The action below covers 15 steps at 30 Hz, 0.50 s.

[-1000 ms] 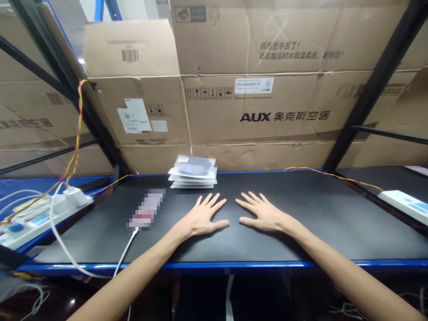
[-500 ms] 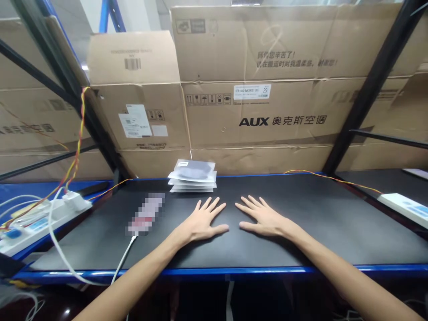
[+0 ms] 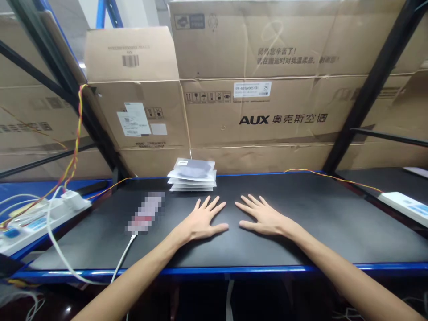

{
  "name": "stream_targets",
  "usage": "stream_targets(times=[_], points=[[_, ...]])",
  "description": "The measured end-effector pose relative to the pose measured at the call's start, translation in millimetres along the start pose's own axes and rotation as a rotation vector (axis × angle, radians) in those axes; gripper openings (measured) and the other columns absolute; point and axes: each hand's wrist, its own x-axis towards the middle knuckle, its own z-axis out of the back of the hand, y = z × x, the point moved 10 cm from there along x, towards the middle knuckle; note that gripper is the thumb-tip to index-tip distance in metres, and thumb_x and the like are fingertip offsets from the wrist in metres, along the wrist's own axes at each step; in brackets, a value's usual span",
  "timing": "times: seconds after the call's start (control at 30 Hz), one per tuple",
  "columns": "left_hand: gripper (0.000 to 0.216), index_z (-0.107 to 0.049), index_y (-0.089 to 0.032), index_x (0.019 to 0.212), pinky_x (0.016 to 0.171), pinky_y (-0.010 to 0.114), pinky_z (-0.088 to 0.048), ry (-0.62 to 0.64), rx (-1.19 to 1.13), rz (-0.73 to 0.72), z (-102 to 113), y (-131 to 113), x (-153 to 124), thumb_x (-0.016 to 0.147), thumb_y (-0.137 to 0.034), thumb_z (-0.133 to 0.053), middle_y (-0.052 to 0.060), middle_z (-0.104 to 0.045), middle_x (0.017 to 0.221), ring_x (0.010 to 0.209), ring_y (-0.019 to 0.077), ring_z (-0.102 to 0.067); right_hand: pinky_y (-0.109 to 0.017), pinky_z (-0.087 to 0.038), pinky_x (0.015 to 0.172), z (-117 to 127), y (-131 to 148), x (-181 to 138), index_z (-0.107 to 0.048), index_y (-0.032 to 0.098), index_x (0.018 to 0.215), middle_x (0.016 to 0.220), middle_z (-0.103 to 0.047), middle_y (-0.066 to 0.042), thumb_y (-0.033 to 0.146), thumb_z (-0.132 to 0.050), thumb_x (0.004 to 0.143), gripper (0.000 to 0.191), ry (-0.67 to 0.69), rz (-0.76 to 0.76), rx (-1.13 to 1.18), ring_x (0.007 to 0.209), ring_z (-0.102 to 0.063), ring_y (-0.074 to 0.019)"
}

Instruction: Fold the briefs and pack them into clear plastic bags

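Both of my hands lie palm down on the black tabletop [image 3: 287,191], a small gap between their thumbs. My left hand [image 3: 204,222] has its fingers spread and holds nothing. Just beyond its fingertips sits a stack of several translucent pouches [image 3: 192,178], the top one with a dark flat item inside and a small white label. My right hand [image 3: 261,217] is likewise spread flat, with nothing in it. To the left of my left hand lies a pixelated, phone-shaped object [image 3: 147,214] with a white cable [image 3: 124,256] plugged into its near end.
Cardboard boxes [image 3: 284,156] stand along the back edge. White power strips lie at the left [image 3: 36,227] and right [image 3: 408,207]. Black posts [image 3: 371,89] rise at both sides. Twisted red-yellow wires [image 3: 76,147] hang at left. A blue edge [image 3: 254,270] runs along the front.
The camera view has shifted very slightly, with the boxes a little higher in the picture. My hands and the things on the tabletop have stayed in place.
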Motion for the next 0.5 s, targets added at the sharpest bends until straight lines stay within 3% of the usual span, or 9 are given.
stream_targets(times=[0.5], points=[[0.082,-0.015,-0.038,0.154,0.117,0.063,-0.009,0.002,0.001,0.000,-1.1,0.4,0.8,0.086,-0.078,-0.035,0.003,-0.008,0.163,0.149,0.0375,-0.004,-0.058,0.000,0.117,-0.6,-0.8,1.2,-0.022,0.034,0.153,0.162,-0.009,-0.006,0.080,-0.035,0.085,0.083,0.004,-0.001,-0.006,0.149,-0.002,-0.0319]])
